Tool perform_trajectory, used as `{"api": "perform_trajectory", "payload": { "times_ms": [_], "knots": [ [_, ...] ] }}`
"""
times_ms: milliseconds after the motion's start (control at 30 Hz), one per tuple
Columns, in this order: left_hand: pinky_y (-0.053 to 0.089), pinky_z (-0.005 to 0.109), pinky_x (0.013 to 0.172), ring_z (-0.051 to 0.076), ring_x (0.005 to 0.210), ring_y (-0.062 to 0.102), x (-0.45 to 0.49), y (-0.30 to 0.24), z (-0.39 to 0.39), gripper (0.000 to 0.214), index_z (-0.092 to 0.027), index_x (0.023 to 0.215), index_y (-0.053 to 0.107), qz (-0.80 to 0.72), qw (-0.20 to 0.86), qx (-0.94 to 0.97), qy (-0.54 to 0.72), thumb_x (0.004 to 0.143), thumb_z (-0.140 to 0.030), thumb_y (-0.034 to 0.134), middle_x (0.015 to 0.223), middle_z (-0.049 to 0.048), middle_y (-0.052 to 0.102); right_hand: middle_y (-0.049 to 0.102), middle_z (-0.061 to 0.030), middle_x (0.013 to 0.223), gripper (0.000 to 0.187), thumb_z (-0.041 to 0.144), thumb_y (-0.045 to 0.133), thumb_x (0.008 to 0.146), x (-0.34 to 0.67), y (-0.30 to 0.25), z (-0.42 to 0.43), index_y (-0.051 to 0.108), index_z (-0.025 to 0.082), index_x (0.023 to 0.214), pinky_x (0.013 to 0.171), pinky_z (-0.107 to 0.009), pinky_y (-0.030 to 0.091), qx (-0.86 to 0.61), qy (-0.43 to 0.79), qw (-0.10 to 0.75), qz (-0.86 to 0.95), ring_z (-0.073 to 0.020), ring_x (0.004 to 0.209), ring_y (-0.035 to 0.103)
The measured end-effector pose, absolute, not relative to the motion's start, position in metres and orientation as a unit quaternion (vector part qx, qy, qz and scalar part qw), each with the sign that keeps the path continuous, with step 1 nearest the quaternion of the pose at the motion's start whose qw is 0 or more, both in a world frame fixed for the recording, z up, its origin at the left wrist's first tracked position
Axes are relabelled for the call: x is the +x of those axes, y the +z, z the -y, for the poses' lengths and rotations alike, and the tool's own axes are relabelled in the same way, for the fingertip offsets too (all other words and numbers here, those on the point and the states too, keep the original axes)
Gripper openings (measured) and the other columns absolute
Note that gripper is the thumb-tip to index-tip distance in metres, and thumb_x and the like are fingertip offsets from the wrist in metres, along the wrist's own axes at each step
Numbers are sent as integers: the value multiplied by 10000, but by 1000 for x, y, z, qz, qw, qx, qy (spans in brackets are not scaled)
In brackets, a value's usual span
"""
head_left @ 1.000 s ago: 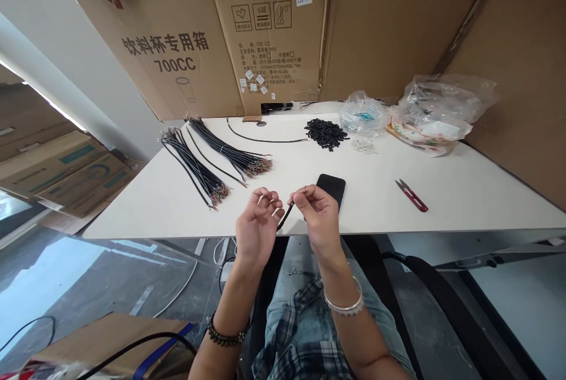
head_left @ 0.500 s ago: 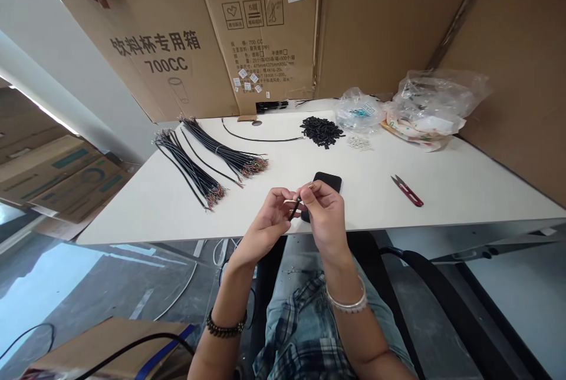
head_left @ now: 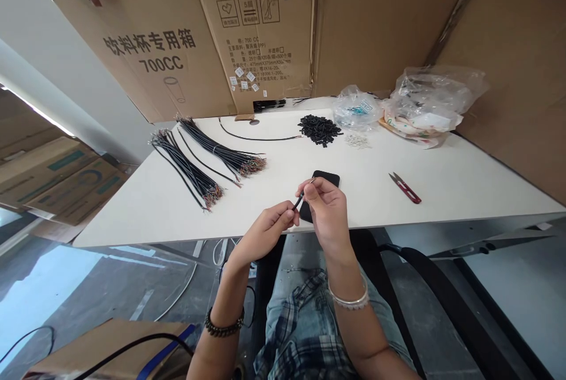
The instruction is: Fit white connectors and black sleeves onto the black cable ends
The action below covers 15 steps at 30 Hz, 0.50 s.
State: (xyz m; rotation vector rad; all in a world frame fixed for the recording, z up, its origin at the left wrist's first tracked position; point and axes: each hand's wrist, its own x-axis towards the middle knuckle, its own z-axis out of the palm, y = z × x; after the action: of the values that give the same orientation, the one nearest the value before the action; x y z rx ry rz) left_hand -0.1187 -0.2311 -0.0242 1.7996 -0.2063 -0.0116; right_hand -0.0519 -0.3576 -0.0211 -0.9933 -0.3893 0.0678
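A short black cable (head_left: 298, 201) runs between my hands, and a thin metal tip shows at its upper end. My right hand (head_left: 326, 210) pinches the cable near that tip. My left hand (head_left: 265, 234) has its fingers closed around the lower part, though the cable's end is hidden there. Beneath my right hand lies a black phone (head_left: 328, 178), partly covered by my fingers. Two bundles of black cables (head_left: 190, 169) with copper-coloured ends lie to the left on the white table (head_left: 389, 162).
Further back lie a single black cable (head_left: 259, 139), a pile of small black sleeves (head_left: 319, 130), and small white pieces (head_left: 357, 141). Red-handled thread snips (head_left: 404, 188) lie to the right. Plastic bags (head_left: 428, 100) and cardboard cartons (head_left: 260, 32) stand behind.
My hands have come together over the table. My left hand, open and apart a second ago, now closes around the cable. The view has tilted slightly.
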Motion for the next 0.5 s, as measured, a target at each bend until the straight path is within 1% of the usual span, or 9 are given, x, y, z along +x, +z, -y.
{"api": "perform_trajectory", "payload": {
  "times_ms": [167, 267, 333, 400, 500],
  "knots": [
    [265, 267, 588, 108, 605, 324, -119, -25, 242, 411, -158, 800, 519, 59, 600, 796, 53, 1013, -462, 345, 651, -35, 368, 635, -11, 728, 221, 350, 750, 795, -51, -19, 361, 643, 176, 710, 656, -238, 473, -495, 6, 843, 209, -115, 703, 579],
    [281, 267, 612, 113, 622, 340, -120, -23, 247, 408, -163, 797, 512, 48, 596, 797, 90, 1013, -465, 343, 662, -31, 379, 618, -3, 751, 174, 305, 729, 825, -53, -17, 363, 653, 175, 736, 601, -228, 441, -502, 11, 832, 237, -97, 662, 555],
    [283, 269, 614, 114, 620, 344, -122, -22, 249, 402, -166, 800, 509, 45, 596, 794, 107, 1010, -470, 349, 671, -28, 396, 602, 2, 758, 158, 295, 706, 849, -54, -16, 365, 664, 174, 758, 561, -238, 420, -500, 23, 825, 261, -84, 596, 536],
    [280, 271, 606, 113, 610, 338, -125, -19, 250, 400, -167, 788, 505, 45, 597, 792, 118, 1007, -469, 360, 671, -26, 406, 592, 6, 761, 158, 297, 693, 864, -54, -15, 366, 670, 174, 767, 554, -251, 416, -494, 32, 822, 281, -78, 555, 532],
    [276, 272, 601, 111, 603, 329, -128, -15, 250, 398, -166, 751, 493, 47, 596, 791, 127, 1002, -454, 381, 668, -22, 415, 601, 1, 756, 174, 316, 697, 866, -52, -16, 367, 686, 176, 763, 574, -255, 422, -485, 44, 820, 300, -87, 575, 544]
  ]
}}
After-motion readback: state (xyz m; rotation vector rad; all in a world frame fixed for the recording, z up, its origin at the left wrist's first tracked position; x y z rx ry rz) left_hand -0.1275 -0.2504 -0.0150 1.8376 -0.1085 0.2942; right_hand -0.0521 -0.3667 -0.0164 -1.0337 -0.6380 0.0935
